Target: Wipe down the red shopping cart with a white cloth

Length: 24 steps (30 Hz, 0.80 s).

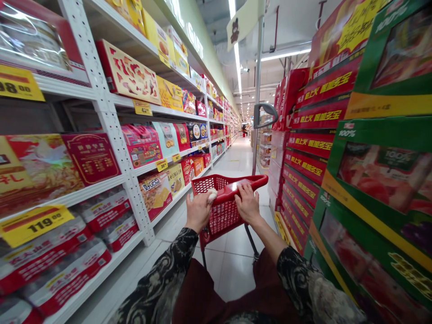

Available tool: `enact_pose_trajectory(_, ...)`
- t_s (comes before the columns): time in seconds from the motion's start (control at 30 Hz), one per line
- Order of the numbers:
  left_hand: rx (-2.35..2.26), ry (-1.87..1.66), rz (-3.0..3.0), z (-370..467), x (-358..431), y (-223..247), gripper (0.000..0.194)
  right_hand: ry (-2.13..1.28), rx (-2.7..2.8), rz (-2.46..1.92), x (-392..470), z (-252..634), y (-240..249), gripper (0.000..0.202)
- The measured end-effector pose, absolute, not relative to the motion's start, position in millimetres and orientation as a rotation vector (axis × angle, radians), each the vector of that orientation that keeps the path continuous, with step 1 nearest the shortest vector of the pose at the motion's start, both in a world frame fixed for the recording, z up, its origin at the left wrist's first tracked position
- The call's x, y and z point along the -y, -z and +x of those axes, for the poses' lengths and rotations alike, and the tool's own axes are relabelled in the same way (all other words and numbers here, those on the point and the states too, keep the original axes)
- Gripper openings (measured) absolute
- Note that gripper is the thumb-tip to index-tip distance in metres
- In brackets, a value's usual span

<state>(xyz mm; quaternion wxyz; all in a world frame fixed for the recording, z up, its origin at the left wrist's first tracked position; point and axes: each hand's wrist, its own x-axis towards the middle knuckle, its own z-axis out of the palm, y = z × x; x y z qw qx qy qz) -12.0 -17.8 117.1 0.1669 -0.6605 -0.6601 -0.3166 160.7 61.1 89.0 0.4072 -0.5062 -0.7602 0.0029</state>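
A red plastic shopping cart (222, 220) with a perforated basket stands just ahead of me, its handle (232, 189) slanting up to the right. My left hand (198, 210) is closed at the handle's left end. By its thumb shows a small white thing (212, 195), too small to name. My right hand (248, 204) lies over the middle of the handle, fingers curled on top of it. Mesh hides most of the basket's inside. Beyond the cart rises a grey metal pole (259, 81) with a grey loop grip (265, 115) and a pale bear flag (243, 23).
White shelving (113, 117) with gift boxes, bottle packs and yellow price tags (37, 222) lines the left. Stacked red drink cartons (305, 168) and green juice cartons (381, 175) crowd the right side. A tiled aisle floor (234, 155) runs ahead, with a person (244, 130) far off.
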Motion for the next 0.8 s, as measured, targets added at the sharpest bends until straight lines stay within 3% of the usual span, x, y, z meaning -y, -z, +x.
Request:
enact_pose_trajectory(0.47, 1.661, 0.885, -2.114, 61.5, 18.0, -121.9, 0.030, 0.006, 1.743, -1.182, -77.4, 200.4, -84.3, 0.041)
enact_pose_trajectory(0.8, 1.732, 0.982, -2.113, 20.7, 15.2, -116.7, 0.031, 0.002, 1.740, -1.214, -62.8, 202.3, -80.9, 0.041)
